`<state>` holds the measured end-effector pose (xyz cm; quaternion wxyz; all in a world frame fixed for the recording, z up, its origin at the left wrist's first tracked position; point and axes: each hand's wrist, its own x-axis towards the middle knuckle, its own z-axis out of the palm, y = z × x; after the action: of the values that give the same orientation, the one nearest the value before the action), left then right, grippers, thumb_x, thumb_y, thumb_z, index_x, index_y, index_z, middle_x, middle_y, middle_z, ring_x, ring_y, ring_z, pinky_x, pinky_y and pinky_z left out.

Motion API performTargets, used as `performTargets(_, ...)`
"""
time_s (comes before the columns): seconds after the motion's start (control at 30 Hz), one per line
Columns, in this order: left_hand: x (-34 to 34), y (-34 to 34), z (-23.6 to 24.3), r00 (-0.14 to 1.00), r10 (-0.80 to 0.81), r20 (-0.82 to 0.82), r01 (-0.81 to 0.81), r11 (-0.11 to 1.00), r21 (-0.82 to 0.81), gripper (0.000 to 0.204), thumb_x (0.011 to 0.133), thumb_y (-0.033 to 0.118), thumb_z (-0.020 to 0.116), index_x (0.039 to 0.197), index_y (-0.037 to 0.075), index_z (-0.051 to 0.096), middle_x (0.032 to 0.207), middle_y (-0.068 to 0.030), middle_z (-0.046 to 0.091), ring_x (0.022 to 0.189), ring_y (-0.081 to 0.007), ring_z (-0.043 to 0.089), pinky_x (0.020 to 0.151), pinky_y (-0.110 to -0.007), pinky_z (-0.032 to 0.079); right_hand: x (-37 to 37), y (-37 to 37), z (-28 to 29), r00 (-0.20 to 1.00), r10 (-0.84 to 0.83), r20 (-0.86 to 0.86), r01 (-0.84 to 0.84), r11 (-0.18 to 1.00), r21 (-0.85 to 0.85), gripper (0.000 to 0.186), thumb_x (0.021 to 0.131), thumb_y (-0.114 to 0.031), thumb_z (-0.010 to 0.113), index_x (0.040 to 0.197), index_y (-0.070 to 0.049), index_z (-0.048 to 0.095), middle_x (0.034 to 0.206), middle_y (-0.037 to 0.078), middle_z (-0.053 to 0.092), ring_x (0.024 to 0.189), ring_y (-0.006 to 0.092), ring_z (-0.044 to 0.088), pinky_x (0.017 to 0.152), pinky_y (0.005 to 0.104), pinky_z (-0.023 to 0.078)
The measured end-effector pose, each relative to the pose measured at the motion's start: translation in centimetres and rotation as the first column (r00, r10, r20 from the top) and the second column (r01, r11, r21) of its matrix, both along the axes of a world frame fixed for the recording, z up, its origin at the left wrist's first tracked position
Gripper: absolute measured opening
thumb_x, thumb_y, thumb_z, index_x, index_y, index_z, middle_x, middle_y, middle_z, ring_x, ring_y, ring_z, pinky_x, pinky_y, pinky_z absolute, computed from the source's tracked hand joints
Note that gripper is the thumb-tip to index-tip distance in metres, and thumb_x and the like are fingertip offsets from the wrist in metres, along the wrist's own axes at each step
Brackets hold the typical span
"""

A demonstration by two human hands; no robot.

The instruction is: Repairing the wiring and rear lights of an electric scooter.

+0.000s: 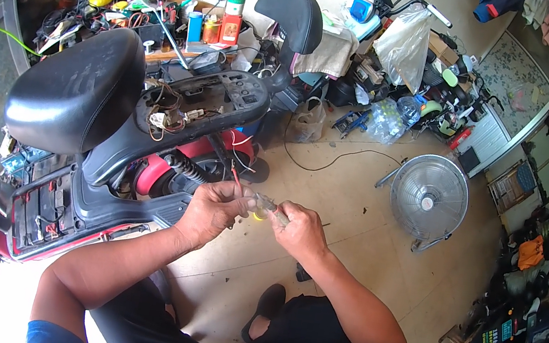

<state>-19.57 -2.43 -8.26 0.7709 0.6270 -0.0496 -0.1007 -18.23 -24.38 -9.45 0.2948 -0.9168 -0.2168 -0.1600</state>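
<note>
My left hand [214,211] is closed in a pinch on a thin red wire [237,174], which comes down from the rear of the scooter. Close beside it, my right hand [302,232] is wrapped round a worn greyish hand tool that looks like pliers [263,203]. The tool's head points at the left fingertips, and whether it touches the wire cannot be made out. A small yellow piece [258,216] shows between the hands. The electric scooter [144,179] stands to the left, its black seat [79,90] tipped up and loose wiring [167,115] exposed on its body.
A cluttered bench [164,50] with tape, cans and tools lies behind the scooter. A round floor fan [428,196] stands at the right, its cable crossing the floor. A second two-wheeler [387,6] and bags are at the back; parts crowd the right wall.
</note>
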Motion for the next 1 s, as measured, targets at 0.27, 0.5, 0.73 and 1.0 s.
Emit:
performTargets(0.27, -0.2, 1.0, -0.8, 0.974, -0.213, 0.08, 0.2, 0.969, 0.149, 0.034, 0.103, 0.025, 0.059, 0.122, -0.003, 0.063, 0.096, -0.0087, 0.071, 0.077, -0.0115, 0.063, 0.059, -0.025, 0.056, 0.1, -1.7, 0.8, 0.924, 0.049, -0.379, -0.032, 0.998, 0.051, 0.03, 0.099, -0.025, 0.061, 0.111, 0.002, 0.064, 0.084, 0.018, 0.068, 0.074, 0.0335, 0.065, 0.073, 0.0405, 0.053)
performTargets(0.5, -0.8, 1.0, 0.5, 0.944, -0.288, 0.163, 0.198, 0.886, 0.42, 0.032, 0.106, 0.027, 0.053, 0.125, 0.003, 0.063, 0.082, -0.0013, 0.06, 0.073, -0.0085, 0.057, 0.064, -0.025, 0.052, -0.7, -0.4, 1.9, 0.955, 0.177, -0.24, -0.173, 0.984, 0.035, 0.024, 0.095, -0.019, 0.061, 0.112, -0.002, 0.065, 0.101, 0.023, 0.066, 0.095, 0.0436, 0.063, 0.082, 0.0481, 0.05)
performTargets(0.73, -0.6, 1.0, 0.2, 0.946, -0.307, 0.101, 0.246, 0.887, 0.391, 0.031, 0.107, 0.027, 0.052, 0.123, 0.003, 0.064, 0.08, 0.0008, 0.057, 0.071, -0.007, 0.055, 0.067, -0.025, 0.051, -0.6, -0.5, 1.8, 0.941, 0.173, -0.291, -0.175, 0.984, 0.02, 0.026, 0.095, -0.02, 0.063, 0.112, 0.0, 0.065, 0.102, 0.023, 0.067, 0.095, 0.0437, 0.064, 0.083, 0.0475, 0.051)
performTargets(1.0, -0.2, 1.1, -0.7, 0.958, -0.284, 0.024, 0.266, 0.92, 0.289, 0.032, 0.107, 0.027, 0.052, 0.122, 0.001, 0.063, 0.078, 0.0024, 0.056, 0.07, -0.0063, 0.054, 0.067, -0.024, 0.05, -0.5, -0.5, 2.2, 0.95, 0.166, -0.266, -0.159, 0.986, 0.047, 0.028, 0.095, -0.022, 0.063, 0.111, 0.001, 0.065, 0.102, 0.023, 0.067, 0.095, 0.044, 0.063, 0.082, 0.0475, 0.051)
